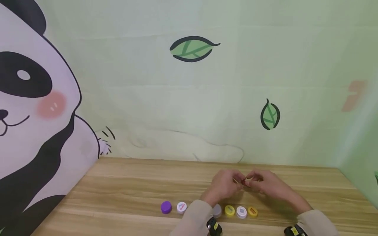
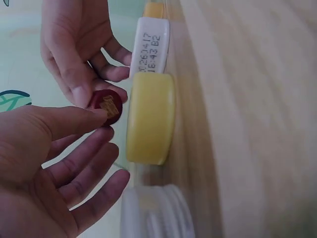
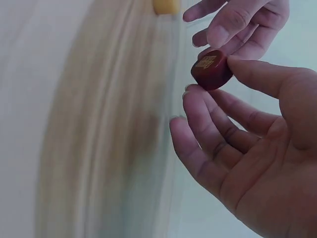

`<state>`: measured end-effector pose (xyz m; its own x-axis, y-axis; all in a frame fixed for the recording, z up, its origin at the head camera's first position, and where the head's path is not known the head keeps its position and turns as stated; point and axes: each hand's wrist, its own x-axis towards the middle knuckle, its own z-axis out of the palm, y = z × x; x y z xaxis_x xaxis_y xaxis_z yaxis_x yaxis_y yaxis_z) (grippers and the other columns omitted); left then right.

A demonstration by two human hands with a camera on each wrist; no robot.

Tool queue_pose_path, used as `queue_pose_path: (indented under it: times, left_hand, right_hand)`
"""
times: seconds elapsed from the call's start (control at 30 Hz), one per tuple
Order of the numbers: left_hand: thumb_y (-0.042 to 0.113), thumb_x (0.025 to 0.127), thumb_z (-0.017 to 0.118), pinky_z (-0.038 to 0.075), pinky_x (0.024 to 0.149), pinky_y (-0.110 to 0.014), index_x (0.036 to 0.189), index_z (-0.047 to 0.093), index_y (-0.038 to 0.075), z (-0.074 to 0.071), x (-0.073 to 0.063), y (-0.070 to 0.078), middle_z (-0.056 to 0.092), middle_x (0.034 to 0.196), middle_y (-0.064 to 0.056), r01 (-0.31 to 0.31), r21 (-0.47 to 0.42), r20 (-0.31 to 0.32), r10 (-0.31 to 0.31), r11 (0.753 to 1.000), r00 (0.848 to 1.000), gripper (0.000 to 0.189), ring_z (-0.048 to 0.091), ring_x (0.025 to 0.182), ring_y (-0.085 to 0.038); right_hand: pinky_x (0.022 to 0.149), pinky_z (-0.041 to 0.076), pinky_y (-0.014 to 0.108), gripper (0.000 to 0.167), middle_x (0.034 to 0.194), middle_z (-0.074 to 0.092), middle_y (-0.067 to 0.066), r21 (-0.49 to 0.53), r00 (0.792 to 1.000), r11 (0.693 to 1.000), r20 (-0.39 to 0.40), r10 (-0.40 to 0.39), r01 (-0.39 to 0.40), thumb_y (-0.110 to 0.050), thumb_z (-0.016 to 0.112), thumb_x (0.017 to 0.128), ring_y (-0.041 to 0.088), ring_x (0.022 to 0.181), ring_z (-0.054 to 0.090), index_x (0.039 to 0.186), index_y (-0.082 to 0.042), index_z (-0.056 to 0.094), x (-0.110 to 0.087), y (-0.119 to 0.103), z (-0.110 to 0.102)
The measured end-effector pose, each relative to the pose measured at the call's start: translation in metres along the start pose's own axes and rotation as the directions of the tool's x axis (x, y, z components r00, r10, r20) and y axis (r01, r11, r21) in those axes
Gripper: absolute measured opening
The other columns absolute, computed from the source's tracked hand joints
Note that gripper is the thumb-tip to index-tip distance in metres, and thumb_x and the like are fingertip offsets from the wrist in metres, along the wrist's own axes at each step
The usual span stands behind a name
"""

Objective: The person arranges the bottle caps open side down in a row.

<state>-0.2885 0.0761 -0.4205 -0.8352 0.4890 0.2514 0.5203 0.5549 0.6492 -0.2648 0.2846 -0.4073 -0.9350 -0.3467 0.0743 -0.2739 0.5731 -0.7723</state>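
Observation:
Above the table, both hands meet at a small dark red bottle cap (image 2: 110,104) with gold print on its top. My left hand (image 1: 225,184) pinches it, thumb over the printed face and a fingertip at the opposite side. From the other side, my right hand (image 1: 268,184) pinches the same cap between thumb (image 3: 260,74) and fingers; its remaining fingers are loosely bent. Nearer to me than the hands, a yellow cap (image 1: 229,210), a white cap (image 1: 241,212) and an orange-yellow cap (image 1: 252,211) lie in a row.
The row goes on leftward with a greyish cap (image 1: 217,211) partly behind the left sleeve (image 1: 193,220), a white printed cap (image 1: 181,207) and a purple cap (image 1: 166,207). The wooden table (image 1: 124,183) meets a pale green wall cloth (image 1: 141,108) with leaves and a panda.

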Motion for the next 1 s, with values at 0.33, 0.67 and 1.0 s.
queue_pose_path:
  times: [0.33, 0.67, 1.0]
  left_hand:
    - [0.013, 0.091, 0.084, 0.046, 0.073, -0.020, 0.100, 0.082, 0.019, -0.005, 0.002, 0.005, 0.075, 0.087, 0.012, -0.035, 0.012, -0.006, 0.035, 0.999, 0.999, 0.010, 0.060, 0.078, 0.002]
    - [0.017, 0.095, 0.082, 0.049, 0.078, -0.018, 0.107, 0.082, 0.017, -0.008, 0.000, 0.006, 0.078, 0.093, 0.012, -0.059, -0.003, -0.001, 0.059, 0.998, 0.998, 0.013, 0.064, 0.083, 0.004]
    - [0.017, 0.094, 0.084, 0.049, 0.071, -0.015, 0.121, 0.078, 0.017, -0.009, -0.003, 0.011, 0.077, 0.091, 0.012, -0.119, -0.025, 0.018, 0.119, 0.993, 0.993, 0.027, 0.063, 0.076, 0.005]
  right_hand:
    - [0.074, 0.060, 0.038, 0.016, 0.102, 0.071, 0.008, 0.028, 0.999, 0.999, 0.038, -0.024, 0.023, -0.018, 0.067, 0.106, 0.027, 0.089, 0.065, 0.107, -0.003, 0.072, -0.010, -0.010, -0.014]
    - [0.081, 0.055, 0.032, 0.012, 0.102, 0.072, 0.001, -0.037, 0.993, 0.993, 0.031, -0.111, 0.112, -0.018, 0.073, 0.102, 0.023, 0.096, 0.065, 0.108, -0.008, 0.073, -0.011, -0.013, -0.019]
    - [0.078, 0.063, 0.040, 0.019, 0.103, 0.073, 0.011, 0.089, 0.994, 0.993, 0.071, -0.078, 0.072, -0.008, 0.063, 0.107, 0.035, 0.096, 0.072, 0.118, 0.007, 0.065, -0.014, -0.016, -0.027]
